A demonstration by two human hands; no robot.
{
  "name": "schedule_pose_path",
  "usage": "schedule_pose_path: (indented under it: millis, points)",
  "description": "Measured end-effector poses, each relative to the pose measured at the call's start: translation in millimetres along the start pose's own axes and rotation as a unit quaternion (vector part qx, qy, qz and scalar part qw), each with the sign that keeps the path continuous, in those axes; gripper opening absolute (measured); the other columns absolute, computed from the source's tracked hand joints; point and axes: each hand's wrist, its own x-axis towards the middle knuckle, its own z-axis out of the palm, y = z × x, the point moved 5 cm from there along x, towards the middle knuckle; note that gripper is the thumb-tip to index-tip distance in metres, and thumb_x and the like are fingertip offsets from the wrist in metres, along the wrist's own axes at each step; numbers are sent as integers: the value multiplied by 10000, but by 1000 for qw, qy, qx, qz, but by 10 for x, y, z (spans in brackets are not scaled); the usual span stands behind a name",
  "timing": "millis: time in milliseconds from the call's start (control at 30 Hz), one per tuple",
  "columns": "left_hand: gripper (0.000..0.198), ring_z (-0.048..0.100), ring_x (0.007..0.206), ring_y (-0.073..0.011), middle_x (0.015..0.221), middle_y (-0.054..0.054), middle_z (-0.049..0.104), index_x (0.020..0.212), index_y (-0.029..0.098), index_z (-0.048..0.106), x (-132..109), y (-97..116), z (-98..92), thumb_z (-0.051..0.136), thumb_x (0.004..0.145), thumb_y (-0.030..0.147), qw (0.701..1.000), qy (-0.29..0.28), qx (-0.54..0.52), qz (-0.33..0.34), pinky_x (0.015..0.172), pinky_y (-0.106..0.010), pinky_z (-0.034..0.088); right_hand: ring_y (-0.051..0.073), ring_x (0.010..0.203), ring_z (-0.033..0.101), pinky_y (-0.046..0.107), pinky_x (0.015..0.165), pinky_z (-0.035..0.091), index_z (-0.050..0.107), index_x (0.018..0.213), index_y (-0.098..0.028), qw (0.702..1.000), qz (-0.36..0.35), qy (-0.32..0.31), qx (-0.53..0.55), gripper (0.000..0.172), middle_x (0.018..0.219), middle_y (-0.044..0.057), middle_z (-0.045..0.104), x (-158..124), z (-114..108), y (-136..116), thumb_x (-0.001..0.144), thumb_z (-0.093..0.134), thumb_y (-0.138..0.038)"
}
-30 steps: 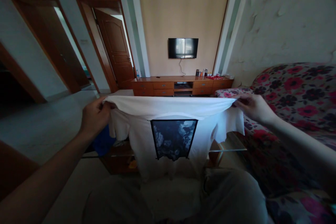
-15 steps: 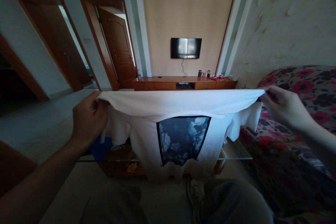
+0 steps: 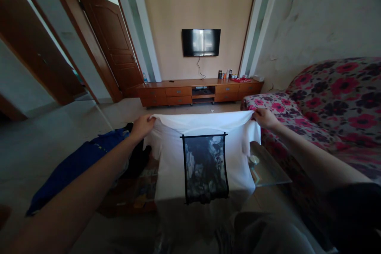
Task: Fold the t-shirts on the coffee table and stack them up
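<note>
A white T-shirt [image 3: 169,166] with a dark printed picture [image 3: 205,166] on its front is stretched between my hands. My left hand [image 3: 143,126] pinches its upper left corner, and my right hand [image 3: 265,119] grips the upper right corner. The top edge is folded over and runs nearly straight from hand to hand. Below, the shirt lies over a glass-topped table [image 3: 275,172], and its lower part hangs down the near side in shadow.
Blue clothing [image 3: 80,166] and a black garment [image 3: 138,158] lie at the table's left. A small round white object [image 3: 254,160] rests on the glass. A flowered sofa [image 3: 336,107] stands on the right. Farther off are a low wooden cabinet [image 3: 178,94] and a wall television [image 3: 201,43].
Both hands have moved forward, away from me, with the shirt, and the view has tipped downward. The shirt's front now rests against the table. More of the blue clothing shows.
</note>
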Motion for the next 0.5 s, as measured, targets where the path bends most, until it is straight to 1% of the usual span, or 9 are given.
schedule_pose_path:
  millis: [100,167,267,367,500]
  points:
    - [407,702,969,-261,1037,-104,787,1049,193,774,221,-141,630,449,957,420,999,-29,9,-27,749,-288,458,202,824,708,250,753,493,773,1059,-149,998,55,-40,-13,302,901,88,786,199,601,242,943,504,-218]
    - [418,706,997,-276,1064,-126,785,1054,187,774,329,-234,994,451,954,432,998,-41,10,-45,764,-303,462,221,879,724,256,767,503,772,1110,-151,994,89,-61,-18,318,925,99,793,288,968,399,957,507,-239]
    - [424,711,985,-295,1035,-145,782,1008,180,778,462,-377,1478,455,944,448,996,-52,12,-67,764,-323,464,245,946,738,273,815,519,772,1151,-153,990,116,-76,-35,336,969,122,795,381,1460,593,968,515,-269]
    - [430,715,963,-297,987,-149,779,956,183,776,564,-532,1937,455,940,469,994,-63,11,-85,764,-330,469,267,964,746,302,849,532,770,1170,-139,987,125,-86,-53,354,998,146,790,446,1903,740,966,511,-268]
    - [420,717,946,-297,962,-153,771,932,183,764,605,-754,2542,460,941,473,990,-83,12,-112,762,-337,482,305,1044,731,358,911,534,743,1215,-101,987,119,-85,-64,405,1077,190,771,491,2438,861,974,463,-269]
